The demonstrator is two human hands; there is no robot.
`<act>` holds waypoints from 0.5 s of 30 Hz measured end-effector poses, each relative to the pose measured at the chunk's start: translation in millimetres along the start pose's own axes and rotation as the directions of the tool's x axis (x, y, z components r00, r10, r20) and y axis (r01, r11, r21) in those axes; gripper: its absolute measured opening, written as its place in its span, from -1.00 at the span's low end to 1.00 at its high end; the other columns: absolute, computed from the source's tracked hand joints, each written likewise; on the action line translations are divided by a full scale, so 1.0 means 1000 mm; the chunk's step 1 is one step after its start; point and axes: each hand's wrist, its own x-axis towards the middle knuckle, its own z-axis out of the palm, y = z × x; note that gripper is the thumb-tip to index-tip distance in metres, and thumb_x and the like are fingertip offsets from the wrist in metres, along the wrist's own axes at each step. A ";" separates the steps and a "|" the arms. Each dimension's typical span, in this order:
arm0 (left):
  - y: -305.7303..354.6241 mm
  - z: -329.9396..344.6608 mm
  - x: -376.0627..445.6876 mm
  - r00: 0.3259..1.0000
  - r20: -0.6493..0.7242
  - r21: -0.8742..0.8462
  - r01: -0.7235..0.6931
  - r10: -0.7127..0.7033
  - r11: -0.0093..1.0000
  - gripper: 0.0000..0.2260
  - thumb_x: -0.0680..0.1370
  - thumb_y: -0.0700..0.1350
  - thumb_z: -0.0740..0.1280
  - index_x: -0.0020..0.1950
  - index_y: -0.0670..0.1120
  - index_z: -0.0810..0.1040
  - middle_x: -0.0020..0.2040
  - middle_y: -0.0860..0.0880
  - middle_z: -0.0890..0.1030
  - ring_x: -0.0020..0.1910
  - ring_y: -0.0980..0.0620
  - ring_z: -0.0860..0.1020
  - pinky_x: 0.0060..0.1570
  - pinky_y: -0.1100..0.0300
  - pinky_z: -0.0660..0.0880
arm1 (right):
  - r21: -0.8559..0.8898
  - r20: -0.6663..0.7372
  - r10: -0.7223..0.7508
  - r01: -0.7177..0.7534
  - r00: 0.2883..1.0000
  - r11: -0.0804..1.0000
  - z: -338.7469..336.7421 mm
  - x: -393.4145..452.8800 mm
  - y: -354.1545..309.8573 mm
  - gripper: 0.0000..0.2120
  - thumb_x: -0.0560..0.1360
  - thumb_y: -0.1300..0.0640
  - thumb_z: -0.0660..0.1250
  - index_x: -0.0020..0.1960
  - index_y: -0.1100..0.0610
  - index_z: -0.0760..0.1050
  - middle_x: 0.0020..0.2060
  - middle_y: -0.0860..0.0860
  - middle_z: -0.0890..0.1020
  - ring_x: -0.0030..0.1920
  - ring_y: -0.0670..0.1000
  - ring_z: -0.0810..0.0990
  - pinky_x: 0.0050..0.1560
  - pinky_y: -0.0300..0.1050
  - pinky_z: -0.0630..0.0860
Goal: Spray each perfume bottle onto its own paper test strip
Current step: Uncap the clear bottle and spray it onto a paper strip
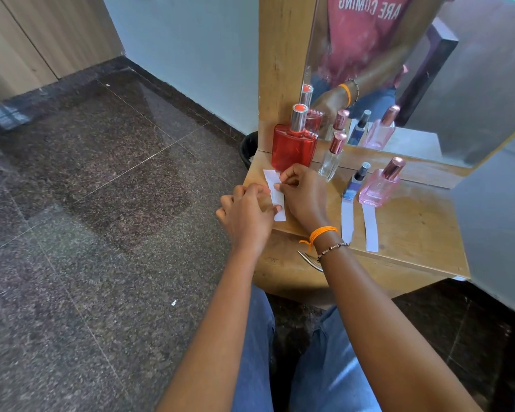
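Note:
On the wooden shelf [414,230] stand several perfume bottles: a big red bottle [293,148], a small clear bottle [331,159] with a rose cap, a slim blue bottle [356,181] and a pink bottle [378,185]. One white strip [347,218] lies in front of the blue bottle, another strip [370,227] in front of the pink one. My left hand [246,214] and my right hand [304,193] both pinch a third white paper strip [275,188] in front of the red bottle.
A mirror [428,69] behind the shelf reflects the bottles and my arm. A black bin [249,148] sits on the floor left of the shelf. A metal handle [309,258] sticks out below the shelf's front edge. Dark granite floor [101,203] spreads to the left.

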 end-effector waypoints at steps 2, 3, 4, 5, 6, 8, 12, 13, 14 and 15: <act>0.000 0.000 0.001 1.000 0.007 0.005 0.001 -0.001 1.000 -0.65 0.42 0.09 0.43 0.17 0.10 0.49 0.22 0.04 0.47 0.23 -0.08 0.32 0.03 0.11 0.08 | -0.004 -0.008 -0.035 0.035 0.999 0.999 0.000 -0.001 0.001 -0.83 0.37 0.30 0.45 -0.25 0.08 0.52 -0.26 -0.04 0.58 -0.26 -0.08 0.51 -0.29 -0.28 0.37; 0.000 0.000 0.001 1.000 0.010 0.007 0.003 -0.003 1.000 -0.64 0.42 0.09 0.43 0.17 0.10 0.49 0.23 0.04 0.47 0.23 -0.08 0.32 0.03 0.11 0.09 | 0.000 -0.016 -0.052 0.052 0.999 0.999 0.000 -0.002 0.001 -0.83 0.36 0.32 0.46 -0.25 0.10 0.53 -0.25 -0.04 0.55 -0.30 -0.11 0.48 -0.32 -0.35 0.34; 0.000 0.000 0.001 1.000 0.012 0.009 0.005 -0.005 1.000 -0.64 0.41 0.09 0.43 0.18 0.09 0.49 0.23 0.04 0.47 0.24 -0.09 0.32 0.04 0.10 0.11 | 0.013 -0.026 -0.063 0.063 0.998 0.998 -0.001 -0.002 0.001 -0.85 0.35 0.33 0.46 -0.25 0.13 0.55 -0.24 -0.04 0.52 -0.33 -0.16 0.45 -0.35 -0.42 0.32; 0.000 0.000 0.002 1.000 0.015 0.009 0.007 -0.007 1.000 -0.64 0.41 0.09 0.44 0.18 0.09 0.49 0.23 0.04 0.47 0.24 -0.09 0.32 0.05 0.09 0.12 | 0.030 -0.033 -0.066 0.067 0.997 0.997 -0.002 -0.003 0.000 -0.87 0.35 0.34 0.47 -0.24 0.16 0.56 -0.24 -0.05 0.49 -0.35 -0.20 0.43 -0.36 -0.45 0.33; -0.001 0.000 0.002 1.000 0.017 0.010 0.009 -0.009 1.000 -0.63 0.41 0.09 0.44 0.18 0.09 0.50 0.23 0.03 0.47 0.24 -0.09 0.32 0.06 0.09 0.12 | 0.046 -0.036 -0.064 0.065 0.997 0.997 -0.002 -0.003 -0.001 -0.88 0.34 0.34 0.47 -0.23 0.18 0.56 -0.26 -0.07 0.48 -0.36 -0.21 0.41 -0.36 -0.46 0.33; -0.001 0.000 0.002 1.000 0.020 0.009 0.013 -0.013 1.000 -0.63 0.41 0.09 0.43 0.18 0.09 0.50 0.23 0.03 0.47 0.24 -0.09 0.32 0.06 0.09 0.13 | 0.079 -0.025 -0.055 0.056 0.998 0.995 -0.005 -0.004 -0.002 -0.90 0.36 0.33 0.47 -0.21 0.20 0.57 -0.31 -0.08 0.51 -0.36 -0.22 0.41 -0.35 -0.46 0.34; 0.001 -0.002 0.001 1.000 0.013 -0.044 0.016 -0.016 0.999 -0.70 0.44 0.09 0.41 0.13 0.08 0.50 0.17 0.04 0.49 0.23 -0.08 0.33 0.05 0.10 0.10 | 0.197 0.011 -0.023 0.021 1.000 0.980 -0.011 -0.008 -0.003 -0.95 0.41 0.30 0.43 -0.16 0.23 0.57 -0.31 -0.01 0.57 -0.30 -0.18 0.47 -0.30 -0.48 0.36; 0.002 -0.003 0.000 1.000 0.008 -0.069 0.016 -0.016 0.997 -0.72 0.45 0.09 0.39 0.12 0.08 0.51 0.16 0.05 0.49 0.22 -0.07 0.33 0.04 0.11 0.08 | 0.216 0.004 -0.016 0.015 1.000 0.976 -0.014 -0.009 -0.004 -0.95 0.42 0.29 0.43 -0.16 0.22 0.57 -0.32 -0.03 0.56 -0.30 -0.17 0.47 -0.30 -0.49 0.36; 0.002 -0.004 0.000 1.000 0.001 -0.100 0.016 -0.016 0.995 -0.74 0.46 0.09 0.38 0.12 0.07 0.51 0.14 0.05 0.50 0.22 -0.07 0.33 0.04 0.11 0.08 | 0.236 -0.012 -0.007 0.010 1.000 0.972 -0.016 -0.010 -0.004 -0.95 0.42 0.28 0.44 -0.16 0.20 0.57 -0.34 -0.06 0.55 -0.30 -0.17 0.48 -0.30 -0.49 0.36; 0.002 -0.005 0.000 1.000 -0.010 -0.141 0.013 -0.015 0.990 -0.76 0.47 0.08 0.37 0.11 0.07 0.52 0.13 0.06 0.51 0.21 -0.06 0.34 0.05 0.11 0.08 | 0.258 -0.032 0.005 0.004 0.999 0.966 -0.019 -0.011 -0.005 -0.93 0.41 0.27 0.45 -0.17 0.17 0.56 -0.35 -0.08 0.54 -0.30 -0.17 0.48 -0.29 -0.48 0.37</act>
